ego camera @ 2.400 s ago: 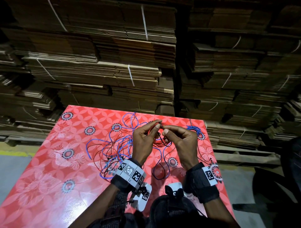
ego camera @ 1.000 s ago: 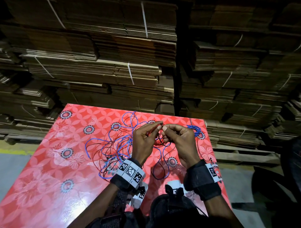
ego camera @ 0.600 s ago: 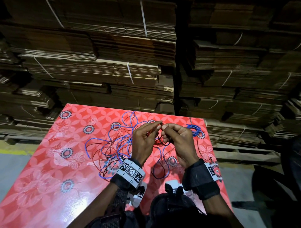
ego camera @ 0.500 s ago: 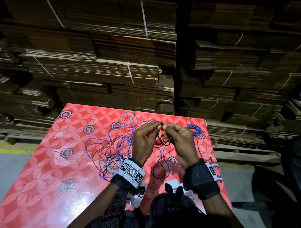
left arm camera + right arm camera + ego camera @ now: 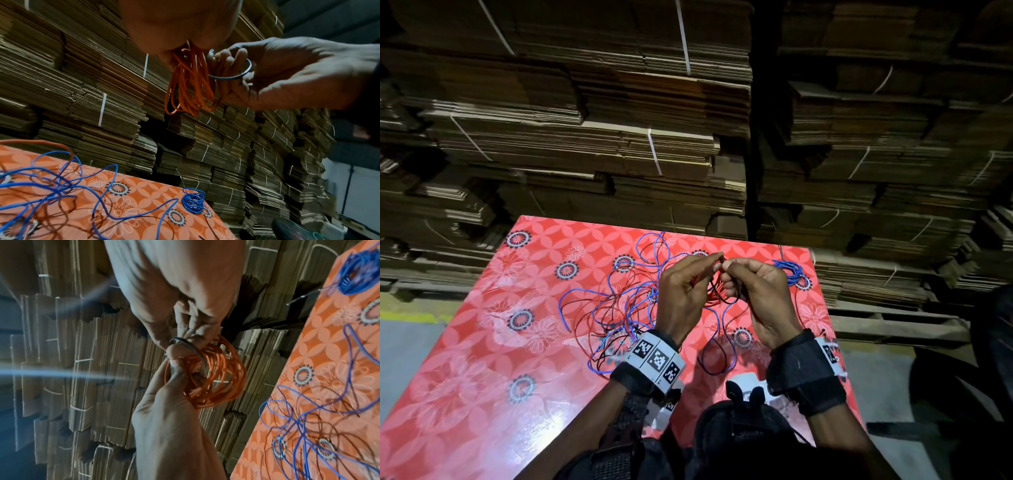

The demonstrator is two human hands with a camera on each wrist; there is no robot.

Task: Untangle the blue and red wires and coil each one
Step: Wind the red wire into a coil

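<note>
Step in hand: finishing a red wire coil (image 5: 216, 374) held up between both hands, by my reading; the tail end is being wound or tucked round the bundle.
Left hand (image 5: 681, 294): fingers curled round the red loops, thumb and forefinger pinching at the top of the bundle.
Right hand (image 5: 760, 298): fingertips pinch a dark strand (image 5: 230, 76) that arcs over the fingers just beside the red coil; whether it is the coil's own tail in shadow or another wire, I cannot tell.
Where the coil is: in the air above the tangle (image 5: 619, 308), fingertips of both hands meeting over it.
Tangle: loose blue and red wires crossing each other on the red flowered tabletop (image 5: 482, 377), left of and below the held coil; some strands run under the hands.
Blue coil (image 5: 792, 272): small finished bundle lying on the tabletop, right of the held coil, near the far right corner.
Doing it well: keep the left grip firm so the loops stay the same size; wrap the tail snugly across the loops, not along them, then tuck the end under a wrap.
Watch for: a slack pinch letting the springy loops fan open; a strand trailing to the tangle dragging blue wire up with it.
Left to do: most of the tangle appears unsorted.
Behind: strapped stacks of flattened cardboard (image 5: 585, 137).
</note>
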